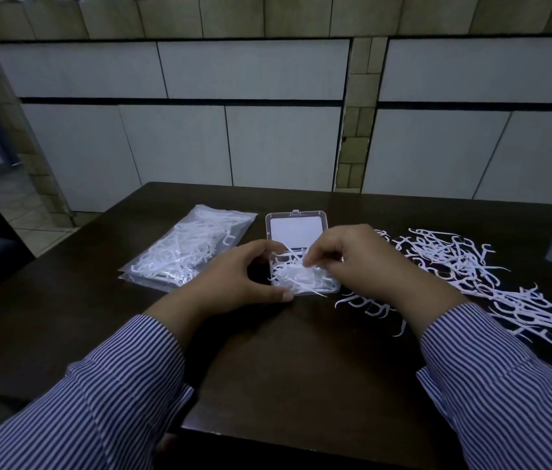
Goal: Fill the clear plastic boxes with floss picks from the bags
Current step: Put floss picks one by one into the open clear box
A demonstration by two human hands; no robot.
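Bag (188, 247) left of box (296, 228), loose picks (471, 266) right

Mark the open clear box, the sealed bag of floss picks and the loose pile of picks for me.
clear box (296, 228), head view: on its raised lid.
bag of floss picks (186, 249), head view: middle of the bag.
loose pile of picks (454, 259), head view: thick of the pile.

We reach both striped sleeves forward; left hand (245, 274) curved in a C, thumb near, right hand (357, 257) fingers bunched, pinching at fingertips (310, 261).
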